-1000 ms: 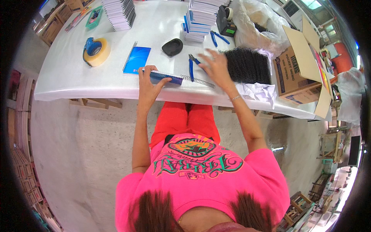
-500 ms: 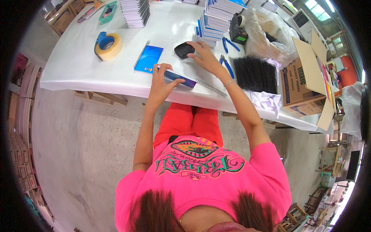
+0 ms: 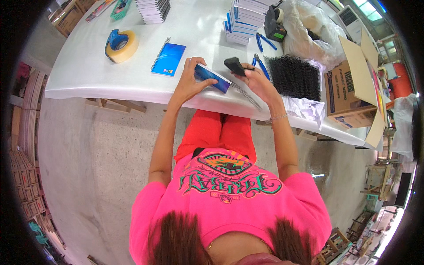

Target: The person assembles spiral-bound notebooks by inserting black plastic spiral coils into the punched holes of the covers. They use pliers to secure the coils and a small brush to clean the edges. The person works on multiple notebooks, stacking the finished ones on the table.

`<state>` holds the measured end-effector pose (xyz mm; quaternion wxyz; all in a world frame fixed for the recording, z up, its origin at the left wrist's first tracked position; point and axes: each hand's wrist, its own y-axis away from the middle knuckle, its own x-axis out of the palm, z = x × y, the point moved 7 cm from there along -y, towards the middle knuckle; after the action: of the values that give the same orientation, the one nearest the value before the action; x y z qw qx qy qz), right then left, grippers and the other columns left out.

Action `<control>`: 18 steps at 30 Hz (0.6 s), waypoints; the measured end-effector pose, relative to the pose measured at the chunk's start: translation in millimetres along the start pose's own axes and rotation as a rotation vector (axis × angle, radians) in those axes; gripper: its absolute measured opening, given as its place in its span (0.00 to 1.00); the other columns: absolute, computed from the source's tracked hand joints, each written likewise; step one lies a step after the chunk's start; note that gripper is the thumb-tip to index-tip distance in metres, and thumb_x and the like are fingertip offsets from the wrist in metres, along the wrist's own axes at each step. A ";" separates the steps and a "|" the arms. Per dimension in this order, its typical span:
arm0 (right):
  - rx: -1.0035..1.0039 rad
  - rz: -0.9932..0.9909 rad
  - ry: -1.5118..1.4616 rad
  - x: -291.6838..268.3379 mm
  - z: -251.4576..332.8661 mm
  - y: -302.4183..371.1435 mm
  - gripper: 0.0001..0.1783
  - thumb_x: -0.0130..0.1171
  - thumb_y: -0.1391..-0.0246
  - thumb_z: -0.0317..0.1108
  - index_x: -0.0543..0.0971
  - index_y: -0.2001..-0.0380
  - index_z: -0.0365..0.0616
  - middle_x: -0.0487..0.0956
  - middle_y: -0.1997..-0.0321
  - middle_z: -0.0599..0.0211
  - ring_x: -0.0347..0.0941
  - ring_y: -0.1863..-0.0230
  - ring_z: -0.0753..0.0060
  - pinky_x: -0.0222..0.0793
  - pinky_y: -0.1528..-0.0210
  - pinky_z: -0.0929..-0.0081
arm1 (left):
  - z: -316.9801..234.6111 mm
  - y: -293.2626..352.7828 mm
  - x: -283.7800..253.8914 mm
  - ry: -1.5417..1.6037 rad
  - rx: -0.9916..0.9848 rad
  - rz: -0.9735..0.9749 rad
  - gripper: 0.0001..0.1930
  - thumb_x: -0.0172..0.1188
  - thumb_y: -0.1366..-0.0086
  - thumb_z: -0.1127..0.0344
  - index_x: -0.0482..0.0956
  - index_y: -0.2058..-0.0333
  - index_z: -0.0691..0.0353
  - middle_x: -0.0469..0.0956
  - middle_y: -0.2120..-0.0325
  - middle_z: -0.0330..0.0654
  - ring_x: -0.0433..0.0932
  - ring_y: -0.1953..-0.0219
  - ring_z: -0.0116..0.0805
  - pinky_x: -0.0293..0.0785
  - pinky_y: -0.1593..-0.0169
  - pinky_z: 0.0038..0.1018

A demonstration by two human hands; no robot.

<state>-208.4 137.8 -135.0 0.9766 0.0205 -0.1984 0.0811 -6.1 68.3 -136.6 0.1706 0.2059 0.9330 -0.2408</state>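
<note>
My left hand grips a small blue memo pad near the table's front edge, thumb on its cover and fingers behind. From the pad's right end a dark spring coil sticks out toward the edge, its far end loose. My right hand is closed on a black rounded block, lifted a little above and right of the pad; I cannot make out its exact kind. Left of my left hand lies a blue spiral notebook, its coil along the left side.
Blue-handled pliers and a second pair lie by a heap of black coils. Behind stand stacked pads and spiral notebooks. A tape roll lies left; an open carton and plastic bag stand right.
My right hand has taken hold of the black block, lifted it off the table and brought it nearer the pad's right end. My left hand still holds the pad, now tilted more.
</note>
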 end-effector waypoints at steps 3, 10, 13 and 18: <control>0.021 0.108 -0.086 5.9 10.9 26.8 0.24 0.64 0.46 0.38 0.74 0.50 0.35 0.71 0.41 0.56 0.67 0.39 0.67 0.59 0.35 0.71 | 3.8 -0.3 5.9 0.076 0.036 -0.044 0.47 0.80 0.59 0.52 0.61 0.43 0.55 0.64 0.51 0.45 0.66 0.47 0.43 0.67 0.44 0.34; 0.017 -0.006 0.484 3.6 20.8 38.7 0.17 0.70 0.56 0.36 0.82 0.61 0.43 0.70 0.37 0.61 0.65 0.39 0.66 0.58 0.37 0.71 | 9.0 1.3 15.0 0.186 -0.057 0.014 0.65 0.82 0.64 0.51 0.44 0.33 0.51 0.61 0.49 0.52 0.65 0.45 0.46 0.63 0.40 0.37; -0.027 0.051 0.585 7.5 21.3 42.3 0.17 0.70 0.54 0.37 0.83 0.60 0.43 0.71 0.40 0.62 0.67 0.42 0.67 0.62 0.40 0.71 | 12.8 0.6 15.2 0.192 -0.056 0.035 0.66 0.83 0.65 0.51 0.43 0.33 0.50 0.61 0.50 0.52 0.65 0.46 0.46 0.63 0.41 0.38; 0.012 -0.058 0.637 10.6 23.9 45.5 0.18 0.72 0.54 0.41 0.84 0.62 0.44 0.76 0.48 0.62 0.70 0.46 0.69 0.64 0.43 0.73 | 16.1 0.8 17.6 0.228 -0.060 0.049 0.67 0.83 0.66 0.51 0.43 0.33 0.48 0.62 0.54 0.49 0.66 0.47 0.45 0.62 0.41 0.37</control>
<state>-215.5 182.5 -108.5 0.9913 0.0054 0.1183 0.0568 -17.3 66.0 -157.5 0.0754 0.2496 0.9479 -0.1833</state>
